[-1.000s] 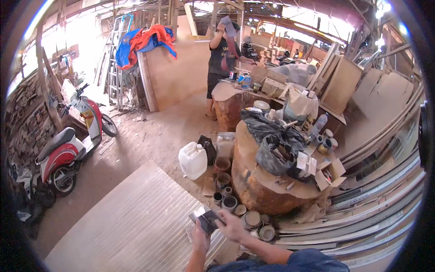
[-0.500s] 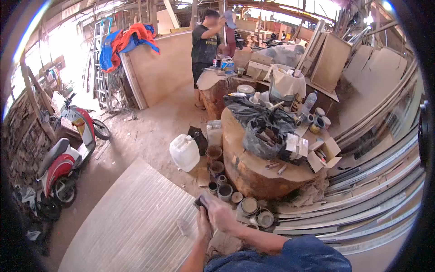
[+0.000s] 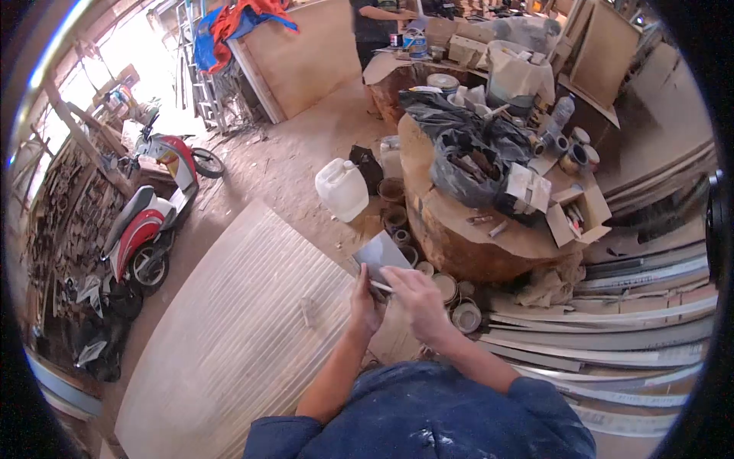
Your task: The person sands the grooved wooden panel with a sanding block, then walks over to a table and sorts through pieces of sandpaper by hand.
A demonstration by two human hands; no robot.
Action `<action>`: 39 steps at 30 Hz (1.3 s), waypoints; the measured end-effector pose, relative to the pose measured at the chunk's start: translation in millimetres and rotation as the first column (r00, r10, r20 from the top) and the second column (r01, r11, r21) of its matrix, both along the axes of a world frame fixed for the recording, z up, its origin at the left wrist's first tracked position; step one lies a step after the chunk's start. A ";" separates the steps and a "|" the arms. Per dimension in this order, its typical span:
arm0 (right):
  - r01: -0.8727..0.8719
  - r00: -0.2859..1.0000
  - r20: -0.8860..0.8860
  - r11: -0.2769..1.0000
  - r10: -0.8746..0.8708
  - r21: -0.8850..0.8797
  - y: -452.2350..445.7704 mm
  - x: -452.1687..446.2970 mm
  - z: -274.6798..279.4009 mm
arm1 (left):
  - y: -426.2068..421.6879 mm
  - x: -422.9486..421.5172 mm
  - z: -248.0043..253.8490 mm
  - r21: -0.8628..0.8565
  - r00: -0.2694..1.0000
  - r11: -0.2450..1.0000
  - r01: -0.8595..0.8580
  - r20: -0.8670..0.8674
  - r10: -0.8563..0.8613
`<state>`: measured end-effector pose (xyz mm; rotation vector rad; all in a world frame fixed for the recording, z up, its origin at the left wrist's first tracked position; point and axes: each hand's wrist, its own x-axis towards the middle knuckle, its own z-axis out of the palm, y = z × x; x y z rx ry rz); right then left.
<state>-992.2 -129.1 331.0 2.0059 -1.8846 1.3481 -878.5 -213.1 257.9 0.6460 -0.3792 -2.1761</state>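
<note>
The sheet (image 3: 381, 251) now shows a pale face; earlier it looked dark. Left hand (image 3: 366, 303) and right hand (image 3: 419, 300) both grip it. One block (image 3: 307, 312) lies on one panel (image 3: 229, 306).

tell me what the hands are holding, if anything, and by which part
A flat grey sheet, held at its near end: the left hand on the left side, the right hand on the right. Some fingers are hidden.

Over there a red-and-white motor scooter (image 3: 155, 206) stands near piled brown wood scraps (image 3: 76, 203), and a whitish plastic jug (image 3: 342, 193) sits by the stump-like wooden counter (image 3: 466, 246) bearing a crumpled black plastic bag (image 3: 459, 141).
</note>
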 end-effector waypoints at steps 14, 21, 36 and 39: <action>0.011 0.959 0.276 0.983 -0.062 0.184 -13.0 -65.6 -34.1 | 45.2 25.7 -61.4 -0.603 0.493 0.704 0.376 0.773 0.399; -0.113 0.988 0.009 0.681 0.155 0.724 7.9 -90.7 -71.7 | 78.6 26.6 -22.4 -0.594 0.364 0.539 0.597 0.800 0.477; -0.199 0.525 0.794 0.862 -0.308 0.466 68.7 -126.1 -108.3 | 73.0 -2.6 -44.8 -0.001 0.852 0.977 -0.215 0.488 0.188; -0.231 0.277 0.936 0.931 -0.216 0.283 63.1 -122.6 -106.7 | 73.0 12.9 -56.8 0.369 0.925 0.928 -0.049 0.366 -0.097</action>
